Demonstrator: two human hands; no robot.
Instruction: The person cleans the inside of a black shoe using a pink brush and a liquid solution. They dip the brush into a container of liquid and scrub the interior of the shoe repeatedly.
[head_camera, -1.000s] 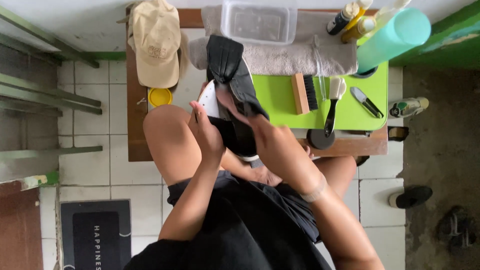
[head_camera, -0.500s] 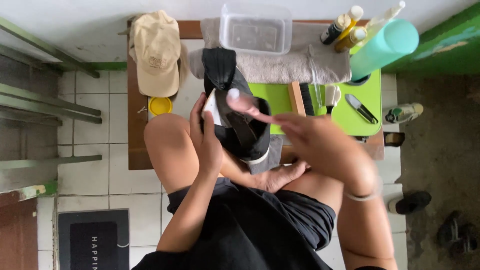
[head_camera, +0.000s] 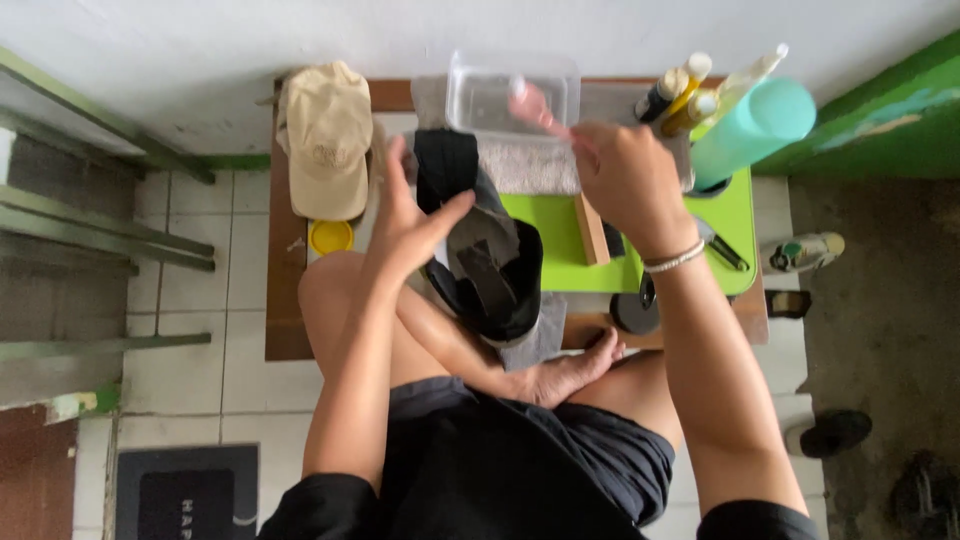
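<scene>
- Head view, looking straight down: the left hand (head_camera: 405, 225) is wrapped round a black shoe (head_camera: 480, 260), thumb pressing the upper, steadying it over the knee at the near edge of the low wooden table (head_camera: 285, 300).
- Right hand (head_camera: 625, 180) is closed around something small and pale by the clear plastic tub (head_camera: 510, 95); what it is, I cannot tell.
- That shoe looks light, with a soft, bendy upper and a firmer sole, so the heel or sole seems the safest grip.
- Tight quarters: beige cap (head_camera: 325, 140) to the left, green mat (head_camera: 560, 235), bottles (head_camera: 680, 95) and a teal cylinder (head_camera: 750, 130) crowd the right; open room lies toward the lap.
</scene>
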